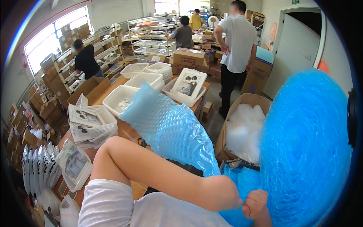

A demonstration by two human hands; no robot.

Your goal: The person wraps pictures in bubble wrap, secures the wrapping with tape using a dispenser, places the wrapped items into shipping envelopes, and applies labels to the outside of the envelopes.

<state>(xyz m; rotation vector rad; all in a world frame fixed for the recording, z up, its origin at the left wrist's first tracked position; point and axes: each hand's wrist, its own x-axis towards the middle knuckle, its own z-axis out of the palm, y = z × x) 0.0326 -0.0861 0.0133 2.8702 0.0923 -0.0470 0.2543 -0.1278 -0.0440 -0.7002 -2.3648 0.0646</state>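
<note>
A strip of blue bubble wrap (170, 128) stretches from the tabletop down to my hands, its loose end spread toward the far left. My left arm crosses in front of me, and my left hand (224, 191) is closed on the gathered wrap. Just right of it, my right hand (255, 204) is curled, with blue film between the two hands; its grip is partly hidden. A huge roll of blue bubble wrap (308, 147) towers beside my right hand.
White plastic baskets (145, 81) stand on the wooden table (126, 130), some holding framed pictures (189, 83). A carton (242, 100) of clear air pillows stands at right. One person (238, 41) is nearby; others work by shelves (151, 38). Grey mailer bags (39, 162) line the left.
</note>
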